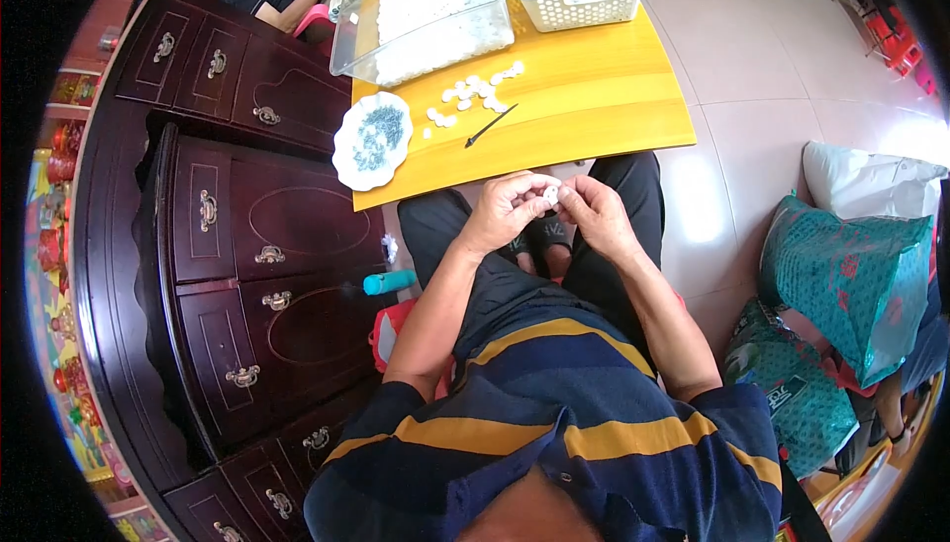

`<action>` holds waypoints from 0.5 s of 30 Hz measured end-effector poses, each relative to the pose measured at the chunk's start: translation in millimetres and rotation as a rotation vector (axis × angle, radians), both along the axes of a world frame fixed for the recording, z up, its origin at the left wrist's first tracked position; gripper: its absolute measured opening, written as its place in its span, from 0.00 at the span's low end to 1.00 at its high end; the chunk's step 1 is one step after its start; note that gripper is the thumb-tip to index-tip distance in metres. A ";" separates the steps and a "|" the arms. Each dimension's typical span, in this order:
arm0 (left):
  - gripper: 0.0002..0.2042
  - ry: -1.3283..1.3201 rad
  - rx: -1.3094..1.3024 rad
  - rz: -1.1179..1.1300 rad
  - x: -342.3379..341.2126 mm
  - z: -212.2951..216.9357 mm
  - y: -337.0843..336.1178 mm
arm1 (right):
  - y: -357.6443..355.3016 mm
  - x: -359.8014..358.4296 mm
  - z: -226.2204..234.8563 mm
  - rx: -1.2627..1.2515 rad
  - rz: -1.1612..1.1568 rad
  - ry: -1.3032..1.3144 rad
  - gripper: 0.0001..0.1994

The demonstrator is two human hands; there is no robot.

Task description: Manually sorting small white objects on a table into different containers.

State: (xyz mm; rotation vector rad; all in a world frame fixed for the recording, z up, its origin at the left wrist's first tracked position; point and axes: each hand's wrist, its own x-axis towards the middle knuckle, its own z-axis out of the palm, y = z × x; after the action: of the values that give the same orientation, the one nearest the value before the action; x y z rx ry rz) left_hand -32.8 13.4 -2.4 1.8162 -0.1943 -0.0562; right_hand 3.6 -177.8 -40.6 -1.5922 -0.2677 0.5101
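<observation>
A seated person wears a short-sleeved polo shirt (554, 413) in dark navy with broad yellow horizontal stripes and a collar at the neck. Dark trousers (594, 245) cover both legs. Dark sandals (539, 235) show on the feet. Both forearms are bare, without watch or rings.

On my right there's a big teal plastic bag (859, 280) with reddish print, stuffed full and leaning on the floor. A second green printed bag (792, 389) sits just below it, touching it. A plump white sack (866, 181) sits behind them. Far left, colourful red and yellow printed boxes (61, 245) line the edge.
</observation>
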 end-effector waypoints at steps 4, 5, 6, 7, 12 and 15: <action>0.11 -0.011 0.022 -0.005 -0.1 1.1 -0.2 | -0.6 0.3 0.9 0.016 -0.007 -0.016 0.12; 0.11 -0.024 0.031 -0.006 -0.2 1.6 0.0 | -1.2 0.7 2.7 0.002 0.005 -0.030 0.12; 0.11 -0.023 0.031 -0.005 -0.1 1.9 0.5 | -1.5 0.9 3.5 -0.012 0.016 -0.044 0.12; 0.11 -0.028 0.035 -0.021 0.8 2.6 1.0 | -1.6 1.0 2.7 -0.013 0.015 -0.044 0.12; 0.11 0.009 0.055 -0.043 0.5 7.7 1.8 | -0.4 0.9 -2.4 -0.003 0.011 -0.010 0.12; 0.14 -0.029 0.198 -0.020 -0.9 12.7 -5.4 | 1.6 -1.5 -14.4 0.126 -0.025 0.079 0.12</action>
State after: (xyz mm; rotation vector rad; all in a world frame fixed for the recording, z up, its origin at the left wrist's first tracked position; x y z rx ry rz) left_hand -33.7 8.1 10.3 2.0132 -0.2345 -0.0652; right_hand 2.1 -176.2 -55.1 -1.4481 -0.2161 0.5260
